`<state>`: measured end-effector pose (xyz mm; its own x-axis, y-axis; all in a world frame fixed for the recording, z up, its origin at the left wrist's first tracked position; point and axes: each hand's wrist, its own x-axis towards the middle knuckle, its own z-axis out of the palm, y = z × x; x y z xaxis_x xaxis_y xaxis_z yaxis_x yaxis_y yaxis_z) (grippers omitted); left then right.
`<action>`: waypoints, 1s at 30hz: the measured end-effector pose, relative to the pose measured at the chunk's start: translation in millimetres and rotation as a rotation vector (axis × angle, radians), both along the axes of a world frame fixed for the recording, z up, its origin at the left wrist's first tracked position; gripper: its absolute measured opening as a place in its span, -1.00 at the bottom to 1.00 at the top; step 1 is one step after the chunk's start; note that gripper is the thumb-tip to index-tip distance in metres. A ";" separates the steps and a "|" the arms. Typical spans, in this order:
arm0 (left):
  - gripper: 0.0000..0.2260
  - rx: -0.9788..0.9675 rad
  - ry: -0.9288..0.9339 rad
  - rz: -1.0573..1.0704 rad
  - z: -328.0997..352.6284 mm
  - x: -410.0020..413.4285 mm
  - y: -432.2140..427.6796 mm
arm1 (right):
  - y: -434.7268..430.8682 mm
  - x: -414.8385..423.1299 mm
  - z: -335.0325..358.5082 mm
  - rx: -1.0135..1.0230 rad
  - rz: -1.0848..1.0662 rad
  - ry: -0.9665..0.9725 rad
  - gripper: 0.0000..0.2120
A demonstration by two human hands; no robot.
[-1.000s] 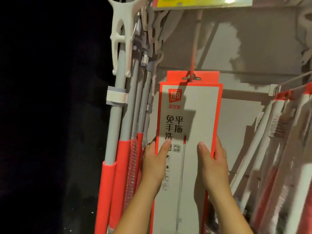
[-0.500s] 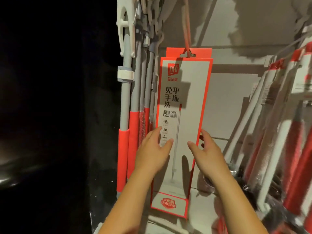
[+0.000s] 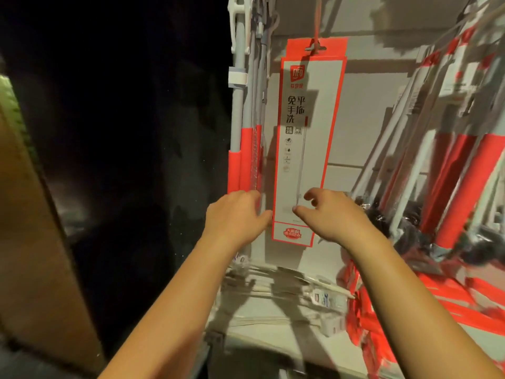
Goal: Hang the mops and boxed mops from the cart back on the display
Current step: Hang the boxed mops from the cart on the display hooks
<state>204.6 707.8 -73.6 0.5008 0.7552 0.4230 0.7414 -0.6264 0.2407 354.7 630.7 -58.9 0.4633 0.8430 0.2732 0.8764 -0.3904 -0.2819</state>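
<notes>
A tall white and red boxed mop (image 3: 308, 138) hangs from a red peg hook (image 3: 317, 26) on the display's back panel. My left hand (image 3: 236, 214) is in front of the box's lower left edge, fingers loosely curled, holding nothing. In front of the lower part of the box, my right hand (image 3: 332, 214) hovers with relaxed fingers, also empty. Grey mops with red sleeves (image 3: 241, 149) hang just left of the box.
More red and white mops (image 3: 442, 165) hang slanted on the right. Packaged goods (image 3: 287, 294) lie on the shelf below, with red boxes (image 3: 382, 310) beside them. A brown panel (image 3: 32, 242) stands at far left beside a dark area.
Both hands have let go of the boxed mop and drawn back down from its middle. The box now hangs by itself on the hook. The view has tilted downward.
</notes>
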 end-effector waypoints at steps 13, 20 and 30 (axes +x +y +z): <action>-0.64 0.003 0.033 0.139 3.9 -58.4 -96.6 | -76.8 -51.2 -1.1 0.013 0.156 0.011 -0.59; -0.63 -0.031 0.044 0.245 -3.7 -50.0 -165.0 | -126.4 -42.7 -7.9 -0.020 0.293 0.014 -0.59; -0.56 -0.096 0.054 0.454 -21.1 -79.0 -254.2 | -189.4 -74.4 -24.7 0.021 0.521 0.022 -0.58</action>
